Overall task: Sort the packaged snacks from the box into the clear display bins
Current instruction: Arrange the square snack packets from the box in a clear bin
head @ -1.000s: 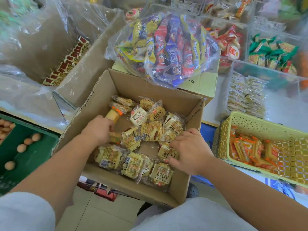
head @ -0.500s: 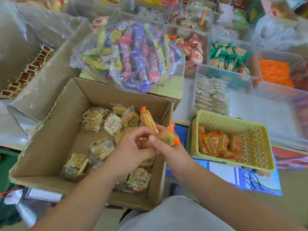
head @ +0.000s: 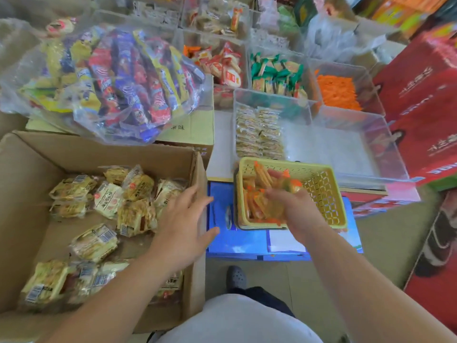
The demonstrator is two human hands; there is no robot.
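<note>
Head view: lower left, pale yellow clear-wrapped snack packs [head: 137,216] lying in brown cardboard box [head: 74,154]. Centre, left hand [head: 183,229] above box's right wall, fingers spread, holding nothing. Right of centre, right hand [head: 296,209] over yellow plastic basket [head: 284,163] of orange-ended packets [head: 254,206]; fingers blurred, grip impossible to tell. Upper right, clear display bins [head: 346,144].

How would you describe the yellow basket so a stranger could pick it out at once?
Start at the big open cardboard box of pale snack packs. Just right of it, on a blue board, sits the yellow basket, under the right hand. Unlike the clear bins behind, it is latticed plastic.
</note>
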